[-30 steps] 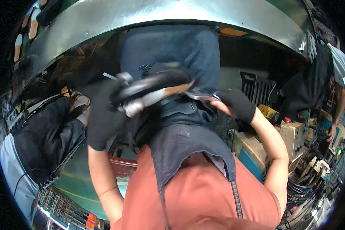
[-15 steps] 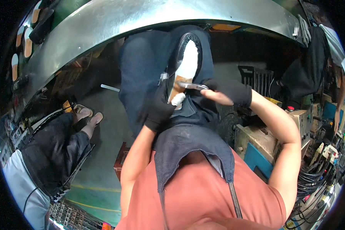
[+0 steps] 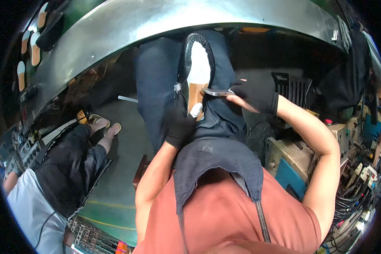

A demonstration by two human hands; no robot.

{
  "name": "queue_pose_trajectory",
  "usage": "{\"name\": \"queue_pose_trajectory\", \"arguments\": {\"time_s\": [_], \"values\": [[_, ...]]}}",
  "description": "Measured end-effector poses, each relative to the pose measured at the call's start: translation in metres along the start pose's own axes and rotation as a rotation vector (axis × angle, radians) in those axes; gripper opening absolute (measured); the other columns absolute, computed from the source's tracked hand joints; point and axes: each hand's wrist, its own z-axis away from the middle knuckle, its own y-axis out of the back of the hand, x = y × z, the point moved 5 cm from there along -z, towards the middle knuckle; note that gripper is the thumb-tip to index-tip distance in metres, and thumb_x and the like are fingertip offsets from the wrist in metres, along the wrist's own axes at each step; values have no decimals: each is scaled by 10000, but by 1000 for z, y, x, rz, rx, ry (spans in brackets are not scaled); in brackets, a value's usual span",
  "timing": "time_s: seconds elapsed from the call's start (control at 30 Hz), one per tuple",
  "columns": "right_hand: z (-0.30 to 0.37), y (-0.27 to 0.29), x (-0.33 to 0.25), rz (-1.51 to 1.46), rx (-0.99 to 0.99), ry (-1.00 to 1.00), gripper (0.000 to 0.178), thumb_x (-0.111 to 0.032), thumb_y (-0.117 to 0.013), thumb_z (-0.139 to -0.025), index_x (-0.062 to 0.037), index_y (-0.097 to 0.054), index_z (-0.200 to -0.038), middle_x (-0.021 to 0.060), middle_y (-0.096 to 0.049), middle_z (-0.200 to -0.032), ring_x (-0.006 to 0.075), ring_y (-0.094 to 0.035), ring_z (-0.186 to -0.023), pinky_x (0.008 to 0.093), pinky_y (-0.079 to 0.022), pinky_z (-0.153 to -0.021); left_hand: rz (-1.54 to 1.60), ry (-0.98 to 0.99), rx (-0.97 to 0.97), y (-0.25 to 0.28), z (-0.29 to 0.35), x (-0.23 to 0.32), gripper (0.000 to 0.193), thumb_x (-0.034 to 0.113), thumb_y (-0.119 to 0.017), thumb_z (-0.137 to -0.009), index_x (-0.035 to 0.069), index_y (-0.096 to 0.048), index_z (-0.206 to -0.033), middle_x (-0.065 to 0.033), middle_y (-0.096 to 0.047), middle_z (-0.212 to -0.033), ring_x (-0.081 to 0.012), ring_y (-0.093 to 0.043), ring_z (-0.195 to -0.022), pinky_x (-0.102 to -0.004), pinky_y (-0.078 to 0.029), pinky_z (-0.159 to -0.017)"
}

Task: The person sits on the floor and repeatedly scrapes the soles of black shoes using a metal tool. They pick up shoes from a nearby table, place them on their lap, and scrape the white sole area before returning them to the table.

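Observation:
An unfinished black shoe (image 3: 200, 63) lies sole up across my lap, toe pointing away from me. Gathered black upper edges curl around its insole, which is white at the toe and brown toward the heel. My left hand (image 3: 180, 127), in a black fingerless glove, grips the shoe at the heel end. White wrapping covers its thumb, which lies on the brown part. My right hand (image 3: 258, 93), gloved the same way, is closed around shiny metal pliers (image 3: 217, 92). Their tip is at the right edge of the brown insole; whether it touches is unclear.
A curved metal bench (image 3: 127, 29) crosses ahead, with several insoles (image 3: 35, 53) at far left. Another person (image 3: 67, 165) sits to my left. On my right stand a worn machine box (image 3: 290, 154), a black slatted crate (image 3: 291, 86) and bundled cables (image 3: 347, 201).
The pliers have drawn back from the middle of the brown insole to its right edge. The shoe has turned slightly more upright in view and shifted a little left.

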Motion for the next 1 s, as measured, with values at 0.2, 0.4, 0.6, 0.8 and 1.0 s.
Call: {"name": "queue_pose_trajectory", "arguments": {"time_s": [0.2, 0.4, 0.6, 0.8, 1.0], "values": [[-37, 26, -46, 9, -146, 18, 407, -356, -515, -898, -9, -695, -788, 245, -651, -769, 416, -648, -733, 502, -510, -687, -13, -51, 64, -10, 4, -14, 684, 307, -658, -862, -70, -374, -1358, -269, -504, -1308, -387, -487, -1233, -413, -351, -1054], [-56, -10, 6, 258, 107, 307, 371, -422, -543, -914, -66, -564, -813, 129, -598, -665, 336, -604, -611, 426, -486, -563, 94, 89, -126, 6, -5, -16, 817, 313, -686, -846, -76, -256, -1422, -289, -427, -1371, -360, -447, -1278, -386, -356, -1059], [-53, -5, 7, 195, 145, 325, 404, -433, -530, -925, -59, -574, -780, 137, -602, -648, 328, -610, -590, 415, -487, -552, 818, 368, -95, -23, -33, -47, 746, 290, -607, -916, -27, -204, -1457, -212, -451, -1375, -311, -492, -1231, -364, -364, -1057], [-41, 36, -14, -31, -330, 78, 349, -332, -537, -918, -23, -672, -828, 138, -614, -610, 287, -618, -560, 392, -490, -575, 86, 29, 209, -24, -43, -45, 661, 327, -374, -1000, -119, -135, -1427, -339, -220, -1470, -443, -260, -1372, -422, -255, -1115], [8, -40, -146, 350, 190, 396, 168, -229, -581, -835, -92, -676, -816, 116, -635, -756, 233, -607, -599, 348, -493, -563, 444, 311, 12, -22, -46, -52, 560, 462, -455, -970, 25, -422, -1318, -138, -592, -1042, -237, -608, -795, -318, -503, -623]]}}
